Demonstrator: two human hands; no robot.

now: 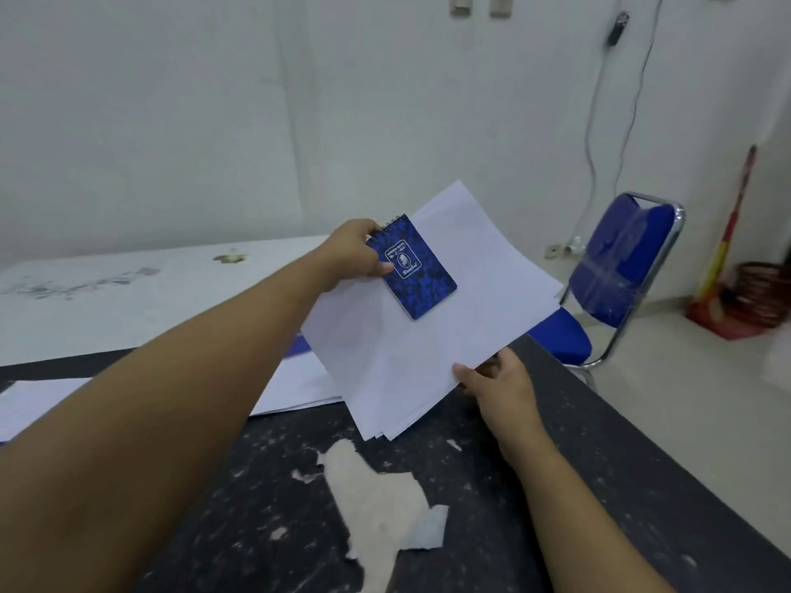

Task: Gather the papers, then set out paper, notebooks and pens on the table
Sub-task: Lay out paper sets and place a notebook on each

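Head view, from the left: flat white sheets lie on the scuffed black tabletop. The left hand pinches the wire-bound top of a small blue mottled notebook over a fanned stack of smooth white paper. The right hand grips the stack's near edge, lifted above the tabletop.

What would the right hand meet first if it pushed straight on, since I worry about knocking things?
Likely the white paper stack it already grips; beyond that, the blue folding chair, though depth is unclear.
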